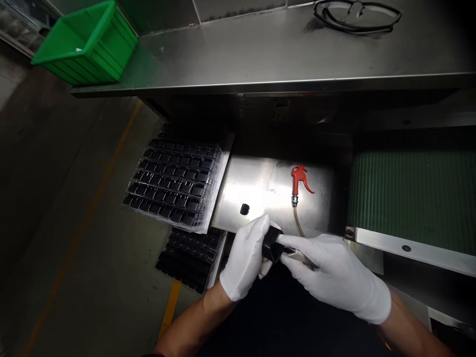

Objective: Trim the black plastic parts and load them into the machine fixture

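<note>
My left hand, in a white glove, is closed round a small black box-like part. My right hand, gloved in white too, grips a slim tool with a light grey body and a dark end. That dark end meets the black part, and the fingers partly cover it, so its exact kind is unclear. Just beyond my left hand, a small black piece lies on the metal tabletop. A red air blow gun on a hose rests to its right.
To the left, a clear plastic tray holds rows of black parts, with more trayed parts lower down. A green conveyor belt runs at the right. Above is a metal shelf with a green bin and eyeglasses.
</note>
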`<state>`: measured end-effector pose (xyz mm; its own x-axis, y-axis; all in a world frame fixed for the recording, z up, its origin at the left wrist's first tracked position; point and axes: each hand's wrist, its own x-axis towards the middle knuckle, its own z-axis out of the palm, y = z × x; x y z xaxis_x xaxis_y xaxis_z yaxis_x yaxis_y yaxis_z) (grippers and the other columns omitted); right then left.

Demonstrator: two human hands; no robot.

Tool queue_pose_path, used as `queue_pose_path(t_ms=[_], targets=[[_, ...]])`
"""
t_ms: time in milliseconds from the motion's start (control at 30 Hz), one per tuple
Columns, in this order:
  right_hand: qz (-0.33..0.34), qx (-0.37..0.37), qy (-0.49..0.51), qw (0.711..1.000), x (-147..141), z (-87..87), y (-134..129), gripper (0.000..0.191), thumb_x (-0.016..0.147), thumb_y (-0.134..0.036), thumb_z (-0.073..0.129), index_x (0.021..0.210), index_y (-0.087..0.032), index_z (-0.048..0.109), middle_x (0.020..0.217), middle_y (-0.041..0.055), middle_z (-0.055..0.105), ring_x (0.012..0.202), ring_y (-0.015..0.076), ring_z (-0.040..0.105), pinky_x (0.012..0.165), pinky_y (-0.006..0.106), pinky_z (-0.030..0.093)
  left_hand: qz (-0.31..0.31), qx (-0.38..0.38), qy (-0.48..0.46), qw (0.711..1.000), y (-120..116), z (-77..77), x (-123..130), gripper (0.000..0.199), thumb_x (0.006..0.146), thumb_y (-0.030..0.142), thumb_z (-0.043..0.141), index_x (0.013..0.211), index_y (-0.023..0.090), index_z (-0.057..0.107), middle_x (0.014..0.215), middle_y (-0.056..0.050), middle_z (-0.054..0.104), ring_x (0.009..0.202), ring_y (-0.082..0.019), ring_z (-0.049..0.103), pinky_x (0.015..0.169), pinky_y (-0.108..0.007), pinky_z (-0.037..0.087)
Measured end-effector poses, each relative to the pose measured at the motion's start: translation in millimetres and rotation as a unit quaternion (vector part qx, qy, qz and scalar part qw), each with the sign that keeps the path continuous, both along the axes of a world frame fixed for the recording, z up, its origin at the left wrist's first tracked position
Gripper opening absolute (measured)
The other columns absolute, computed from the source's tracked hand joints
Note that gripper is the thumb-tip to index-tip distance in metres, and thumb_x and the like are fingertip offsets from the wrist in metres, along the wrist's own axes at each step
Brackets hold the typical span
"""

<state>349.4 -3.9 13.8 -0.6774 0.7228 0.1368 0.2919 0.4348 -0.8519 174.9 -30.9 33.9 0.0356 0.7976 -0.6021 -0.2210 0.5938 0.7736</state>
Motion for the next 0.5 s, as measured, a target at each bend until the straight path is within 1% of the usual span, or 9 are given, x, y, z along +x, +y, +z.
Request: queue_pose_path(t_ms=[67, 100, 133, 200, 233, 367, 433, 500], targets=[[-0.001, -0.009, -0.020, 1.000, 0, 0.4, 0, 0.014, 0.102, -0.013, 0.055, 0.091, -0.021, 0.059, 0.059, -0.0114, 0.042, 0.047, 0.0038, 0.042, 0.048, 0.021, 0.035, -0.002, -0.003, -0.003, 1.000, 0, 0.6, 0, 0.046, 0.102, 0.053, 0.038, 0.079, 0.019, 0.060, 0.039, 0.008, 0.039, 0.031, -0.008, 0.028, 0.035, -0.023, 0.020], [-0.004, -0.008, -0.033, 0.999, 0, -0.3, 0, 0.015, 0.102, -0.016, 0.057, 0.087, -0.020, 0.059, 0.058, -0.0112, 0.042, 0.047, 0.0042, 0.042, 0.047, 0.022, 0.033, -0.004, -0.005, -0.008, 1.000, 0, 1.2, -1, 0.044, 0.102, 0.049, 0.039, 0.078, 0.019, 0.060, 0.039, 0.008, 0.038, 0.031, -0.008, 0.028, 0.035, -0.023, 0.019], [-0.005, -0.007, -0.044, 0.999, 0, -1.5, -1, 0.021, 0.102, -0.019, 0.059, 0.081, -0.019, 0.056, 0.058, -0.0108, 0.042, 0.047, 0.0046, 0.042, 0.046, 0.023, 0.031, -0.007, -0.007, -0.013, 1.000, 1, 1.9, -1, 0.042, 0.101, 0.045, 0.040, 0.076, 0.019, 0.061, 0.039, 0.007, 0.037, 0.031, -0.008, 0.028, 0.035, -0.023, 0.019], [-0.013, -0.006, -0.050, 0.999, 2, -4.4, -3, 0.036, 0.101, -0.022, 0.060, 0.069, -0.019, 0.045, 0.056, -0.0098, 0.041, 0.045, 0.0054, 0.039, 0.045, 0.025, 0.029, -0.013, -0.008, -0.027, 1.000, 1, 3.3, -1, 0.038, 0.100, 0.037, 0.040, 0.075, 0.019, 0.062, 0.039, 0.007, 0.038, 0.032, -0.009, 0.030, 0.035, -0.023, 0.020], [-0.025, -0.003, -0.041, 0.999, 3, -5.5, -4, 0.039, 0.101, -0.024, 0.060, 0.068, -0.019, 0.041, 0.055, -0.0096, 0.040, 0.045, 0.0058, 0.038, 0.045, 0.025, 0.029, -0.015, -0.007, -0.037, 0.999, 1, 3.8, -1, 0.038, 0.099, 0.036, 0.040, 0.074, 0.018, 0.063, 0.038, 0.006, 0.038, 0.032, -0.009, 0.031, 0.035, -0.023, 0.020], [-0.099, 0.017, 0.003, 0.995, 8, -6.5, -9, 0.034, 0.101, -0.031, 0.067, 0.077, -0.021, 0.046, 0.055, -0.0103, 0.040, 0.043, 0.0068, 0.039, 0.043, 0.022, 0.035, -0.020, -0.019, -0.071, 0.997, 0, 3.7, -1, 0.045, 0.101, 0.038, 0.034, 0.075, 0.018, 0.064, 0.034, 0.005, 0.039, 0.029, -0.009, 0.030, 0.034, -0.023, 0.020], [-0.106, 0.002, 0.012, 0.994, 10, -5.9, -10, 0.024, 0.100, -0.030, 0.069, 0.087, -0.021, 0.052, 0.056, -0.0109, 0.042, 0.043, 0.0068, 0.042, 0.043, 0.021, 0.038, -0.020, -0.022, -0.072, 0.997, -1, 2.2, -1, 0.045, 0.101, 0.037, 0.032, 0.076, 0.017, 0.064, 0.034, 0.005, 0.040, 0.029, -0.009, 0.030, 0.035, -0.022, 0.020], [-0.087, -0.001, 0.025, 0.996, 12, -5.8, -10, 0.012, 0.101, -0.028, 0.068, 0.101, -0.021, 0.058, 0.058, -0.0113, 0.040, 0.044, 0.0067, 0.042, 0.045, 0.020, 0.040, -0.020, -0.021, -0.075, 0.997, -2, 0.2, -1, 0.047, 0.101, 0.040, 0.032, 0.075, 0.017, 0.064, 0.034, 0.005, 0.039, 0.029, -0.009, 0.030, 0.035, -0.022, 0.020]])
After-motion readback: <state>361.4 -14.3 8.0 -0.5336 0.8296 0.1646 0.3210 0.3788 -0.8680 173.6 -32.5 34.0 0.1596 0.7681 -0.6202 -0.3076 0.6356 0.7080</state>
